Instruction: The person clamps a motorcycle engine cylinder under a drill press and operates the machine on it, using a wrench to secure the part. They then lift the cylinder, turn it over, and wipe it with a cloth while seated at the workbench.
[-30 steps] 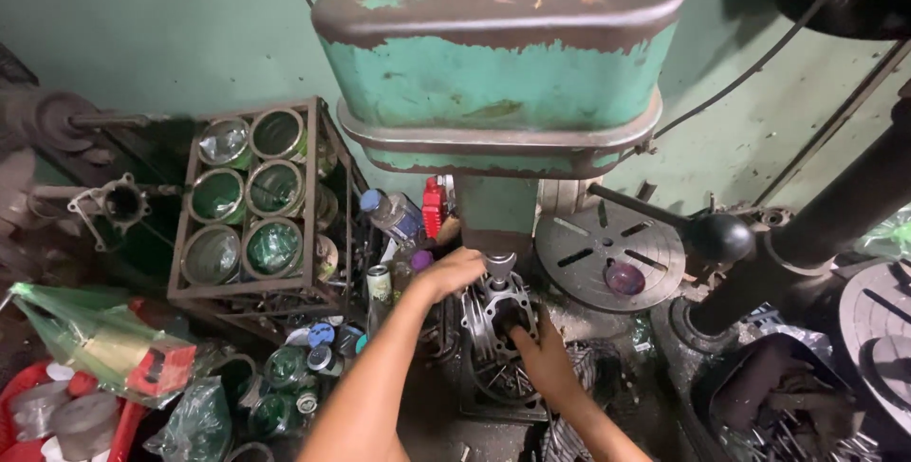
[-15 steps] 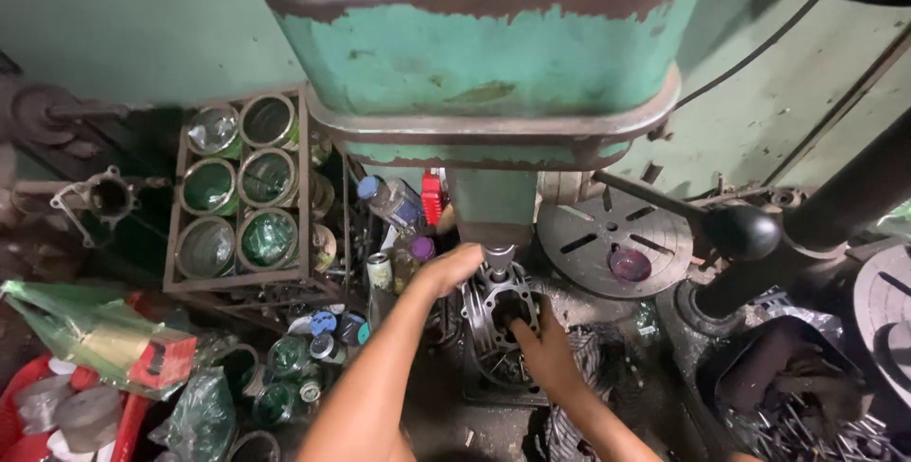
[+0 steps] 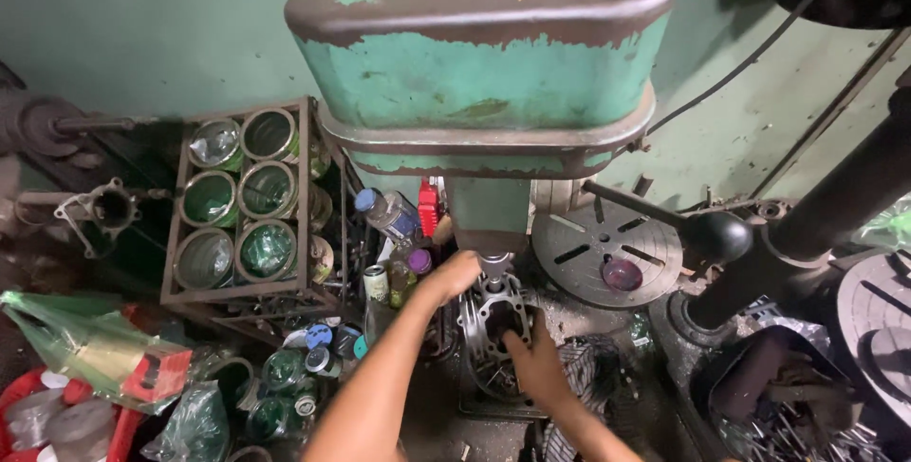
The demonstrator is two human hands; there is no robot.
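A worn green drill press head (image 3: 484, 73) fills the top middle of the head view. Under its spindle sits a grey metal casting with a round bore (image 3: 493, 324). My left hand (image 3: 453, 274) grips the casting's upper left edge, just below the spindle. My right hand (image 3: 533, 360) holds its lower right side, fingers curled onto the rim. Both forearms reach up from the bottom of the frame.
A metal crate of green cans (image 3: 242, 206) stands at left, with bottles (image 3: 391, 217) and tins beside it. A black feed-lever knob (image 3: 718, 236) sticks out at right over a slotted round table (image 3: 607, 249). A bin of metal scrap (image 3: 788, 405) sits at lower right.
The view has dropped and moved closer, so the drill press head looks larger. Both hands stay on the casting, with the left hand now tight under the spindle.
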